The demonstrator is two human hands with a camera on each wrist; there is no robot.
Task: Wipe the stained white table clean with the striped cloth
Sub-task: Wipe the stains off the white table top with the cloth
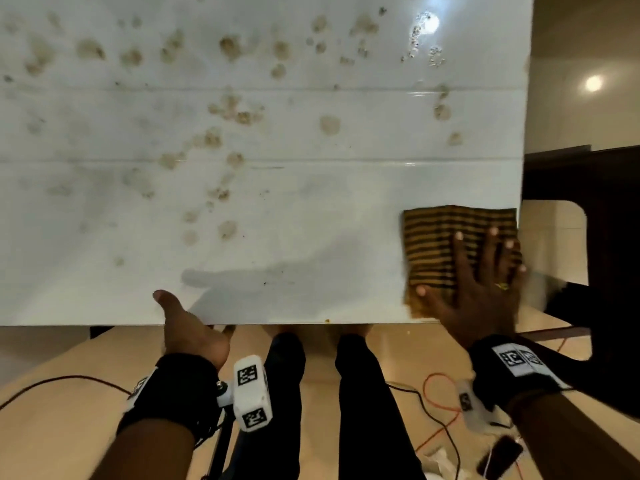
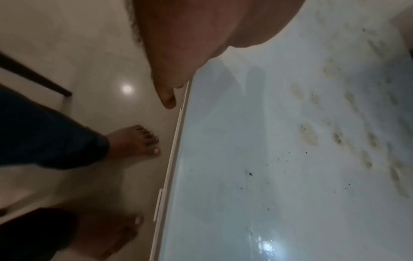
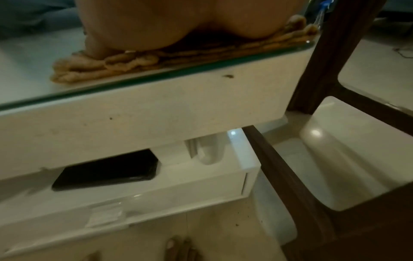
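Resting at the near edge of the white table (image 1: 311,209), the left hand (image 1: 188,330) has its thumb lying on the tabletop and its fingers tucked below the rim, out of the head camera's sight; whether they clamp the edge I cannot tell. The left wrist view shows one finger hanging loose beside the table's edge, above the person's bare feet (image 2: 134,141) on the tiled floor. Brown stains (image 1: 228,46) dot the middle and far part of the surface, while the near strip looks mostly clean. Further right, the striped cloth (image 1: 446,237) lies folded flat at the near right corner, just inside both edges. The right hand (image 1: 478,289) presses down on it with fingers spread and straight, a ring on one finger. Beyond the right edge stands a dark wooden chair (image 1: 588,188). Under the tabletop, a black phone (image 3: 107,171) lies on a shelf.
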